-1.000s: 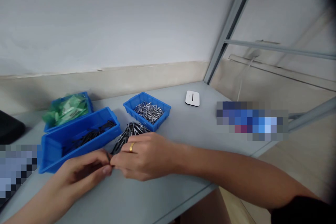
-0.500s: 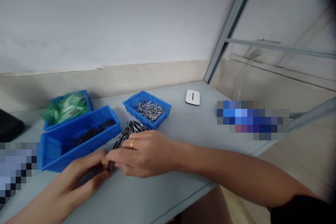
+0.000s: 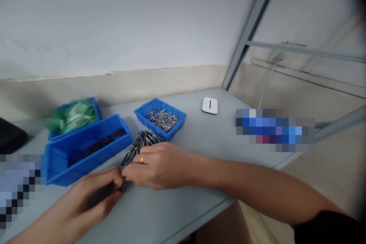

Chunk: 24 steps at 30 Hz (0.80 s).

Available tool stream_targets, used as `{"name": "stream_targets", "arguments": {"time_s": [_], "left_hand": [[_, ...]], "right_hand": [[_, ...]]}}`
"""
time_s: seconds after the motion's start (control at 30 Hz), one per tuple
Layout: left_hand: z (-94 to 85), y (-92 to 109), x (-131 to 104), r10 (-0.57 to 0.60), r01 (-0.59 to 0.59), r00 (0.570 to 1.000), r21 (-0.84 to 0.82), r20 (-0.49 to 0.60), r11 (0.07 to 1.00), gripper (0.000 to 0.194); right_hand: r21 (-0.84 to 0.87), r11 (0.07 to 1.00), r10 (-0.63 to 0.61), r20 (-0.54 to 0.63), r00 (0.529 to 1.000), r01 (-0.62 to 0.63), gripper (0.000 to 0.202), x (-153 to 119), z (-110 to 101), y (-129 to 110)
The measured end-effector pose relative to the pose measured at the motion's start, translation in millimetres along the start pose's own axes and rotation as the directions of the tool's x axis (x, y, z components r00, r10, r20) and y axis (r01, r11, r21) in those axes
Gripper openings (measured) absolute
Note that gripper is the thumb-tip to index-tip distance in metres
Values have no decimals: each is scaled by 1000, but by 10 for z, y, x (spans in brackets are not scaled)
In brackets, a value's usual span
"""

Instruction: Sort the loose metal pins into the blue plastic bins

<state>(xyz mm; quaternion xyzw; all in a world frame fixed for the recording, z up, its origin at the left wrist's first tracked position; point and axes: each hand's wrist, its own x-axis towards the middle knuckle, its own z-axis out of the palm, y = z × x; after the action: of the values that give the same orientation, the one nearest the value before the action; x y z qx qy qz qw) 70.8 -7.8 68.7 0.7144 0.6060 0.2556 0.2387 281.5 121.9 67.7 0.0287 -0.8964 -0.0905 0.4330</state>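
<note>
My left hand (image 3: 91, 198) is closed in a pinch at the front of the table, with a small dark piece (image 3: 122, 187) between thumb and forefinger. My right hand (image 3: 160, 166), with a gold ring, has its fingers curled together against the left fingertips; whatever they hold is hidden. Just behind the right hand lies a pile of slim black and silver rods (image 3: 143, 141), partly covered by it. A long blue bin (image 3: 85, 167) left of the pile contains thin black pieces (image 3: 98, 146). Behind the pile, a smaller blue bin (image 3: 170, 136) contains slim silver metal pieces (image 3: 163, 120).
At the back left, a blue bin (image 3: 98, 110) holds green plastic bags (image 3: 76, 116). A white square device (image 3: 210, 105) sits toward the back right of the grey table (image 3: 200, 137). A metal frame post (image 3: 243, 51) rises at the right corner. A black object (image 3: 11, 137) stands far left.
The left fingertips have shifted slightly right and down with the dark piece. My right fingers have curled in a little more. The bins have not moved.
</note>
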Motion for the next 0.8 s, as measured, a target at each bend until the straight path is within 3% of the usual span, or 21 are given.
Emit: {"name": "stream_targets", "arguments": {"time_s": [0.17,0.37,0.5,0.8], "left_hand": [[-6,-76,39,-56,49,996,-84,-76,995,31],[-65,-382,95,62,-73,990,-87,-126,994,20],[-76,-415,98,16,-36,978,-90,-207,995,22],[-70,-463,104,92,-111,965,-65,-245,992,19]], "right_hand": [[-45,998,43,14,999,-42,26,-6,-11,10],[-102,991,86,2,996,-85,28,-19,17,-1],[-95,991,105,66,992,-98,26,-31,19,-20],[-35,989,144,166,975,-140,29,-41,34,-46]]}}
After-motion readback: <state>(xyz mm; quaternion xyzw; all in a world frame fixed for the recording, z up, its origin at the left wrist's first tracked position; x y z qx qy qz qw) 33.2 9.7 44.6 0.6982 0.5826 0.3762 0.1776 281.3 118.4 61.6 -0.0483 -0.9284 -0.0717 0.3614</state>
